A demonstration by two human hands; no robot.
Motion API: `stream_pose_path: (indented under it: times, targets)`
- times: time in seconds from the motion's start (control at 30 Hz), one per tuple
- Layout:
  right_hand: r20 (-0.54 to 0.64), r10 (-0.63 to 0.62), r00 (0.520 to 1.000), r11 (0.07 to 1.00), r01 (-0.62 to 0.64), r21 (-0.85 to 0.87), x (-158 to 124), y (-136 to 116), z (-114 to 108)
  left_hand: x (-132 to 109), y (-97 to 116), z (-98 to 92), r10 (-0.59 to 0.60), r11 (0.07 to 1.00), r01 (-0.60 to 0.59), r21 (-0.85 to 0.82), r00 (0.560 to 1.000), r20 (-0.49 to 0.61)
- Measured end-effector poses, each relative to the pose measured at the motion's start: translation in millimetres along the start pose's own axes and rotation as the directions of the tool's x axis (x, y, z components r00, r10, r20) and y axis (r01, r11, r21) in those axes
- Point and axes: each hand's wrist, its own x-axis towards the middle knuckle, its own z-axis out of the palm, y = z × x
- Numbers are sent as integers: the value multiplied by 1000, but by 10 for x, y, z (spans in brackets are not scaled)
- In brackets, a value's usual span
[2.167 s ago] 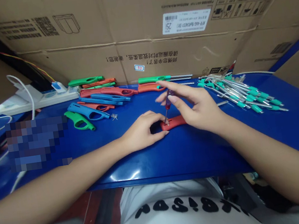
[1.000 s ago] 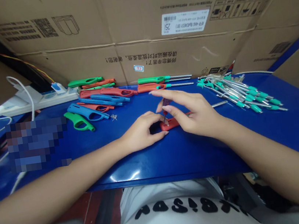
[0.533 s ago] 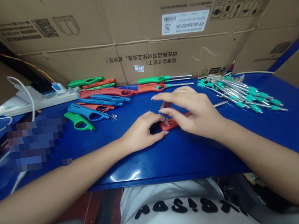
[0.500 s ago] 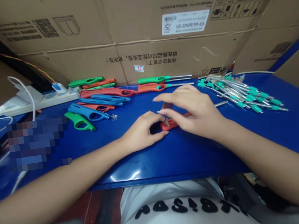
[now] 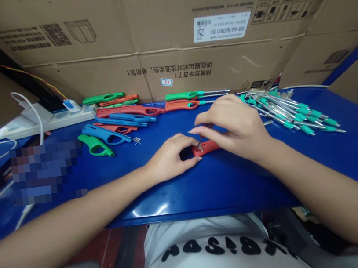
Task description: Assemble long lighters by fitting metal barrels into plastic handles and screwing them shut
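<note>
A red lighter handle lies on the blue table, its right part hidden under my right hand. A thin metal rod shows beyond that hand. My left hand is curled at the handle's left end, index finger on top and thumb along the near side. My right hand is closed above the handle, gripping a small screwdriver. Its thin shaft points down at the handle's left end, beside my left index fingertip; its grip is mostly hidden by my fingers.
Green, blue and red lighter handles lie at the left near small screws. Two lighters with rods rest by the cardboard. Metal rods with teal ends are piled right. A power strip stands back left.
My right hand has shifted slightly right and its fingers have turned around the screwdriver, baring more of the red handle. My left hand has stayed in place.
</note>
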Motion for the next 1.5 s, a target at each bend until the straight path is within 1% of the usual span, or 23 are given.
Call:
stream_pose_path:
  times: [0.07, 0.17, 0.23, 0.27, 0.33, 0.43, 0.53, 0.6, 0.67, 0.73, 0.8, 0.87, 0.93, 1.0, 1.07, 1.17, 1.23, 1.33, 1.43, 1.5]
  targets:
    - [26, -9, 1000, 1000, 9, 3, -5, -7, 5, 1, 1, 5, 3, 1000, -3, 13, 1000, -6]
    - [63, 37, 997, 987, -47, 156, -8, -37, 28, 3, 16, 0, 9, 1000, -9, 21, 1000, -7]
    - [44, 74, 996, 969, -83, 233, -3, -50, 42, 3, 25, -4, 7, 1000, -7, 16, 1000, -1]
    - [23, 75, 997, 969, -78, 236, 2, -51, 47, 3, 28, -4, 7, 1000, -7, 14, 1000, 0]
    - [-10, 39, 999, 983, -36, 181, 16, -46, 51, 1, 26, 2, 1, 1000, -1, 16, 1000, -4]
    - [10, -17, 1000, 996, 16, 86, 34, -34, 55, -3, 16, 20, -25, 999, 26, 39, 999, -27]
    - [5, -20, 1000, 999, 19, 47, 34, -29, 61, -2, 15, 25, -35, 999, 36, 39, 999, -32]
    - [9, 15, 1000, 992, -16, 126, 28, -26, 60, -1, 20, 21, -26, 999, 26, 27, 999, -25]
    - [45, 73, 996, 956, -82, 281, 25, -22, 49, -1, 29, 16, -17, 1000, 18, 19, 1000, -26]
    - [71, 116, 991, 918, -134, 374, 28, -17, 34, -3, 41, 15, -15, 1000, 16, 11, 999, -32]
    - [30, 113, 993, 936, -117, 332, 38, -14, 24, -4, 56, 18, -21, 1000, 21, 6, 999, -39]
    - [-23, 58, 998, 974, -52, 221, 47, -20, 24, -4, 75, 23, -30, 1000, 30, 5, 999, -39]
    - [-31, -2, 1000, 992, 6, 127, 52, -34, 36, -3, 95, 28, -37, 999, 37, 4, 999, -38]
    - [-21, -33, 999, 996, 34, 82, 49, -54, 50, -6, 108, 31, -38, 999, 38, 10, 999, -37]
    - [-9, -21, 1000, 992, 22, 127, 39, -76, 50, -11, 110, 31, -35, 999, 36, 30, 999, -36]
    - [61, 34, 998, 933, -53, 357, 23, -106, 9, -23, 95, 30, -23, 998, 25, 53, 999, -37]
    - [109, 53, 993, 887, -96, 452, 21, -125, -32, -28, 84, 33, -23, 998, 25, 51, 999, -37]
    - [103, 55, 993, 898, -94, 430, 36, -155, -65, -33, 83, 44, -12, 999, 14, 44, 999, -43]
    - [76, 51, 996, 917, -77, 392, 57, -181, -50, -36, 96, 61, 14, 998, -10, 65, 998, -59]
    - [59, 52, 997, 927, -70, 368, 62, -187, -28, -37, 111, 70, 11, 996, -5, 92, 998, -70]
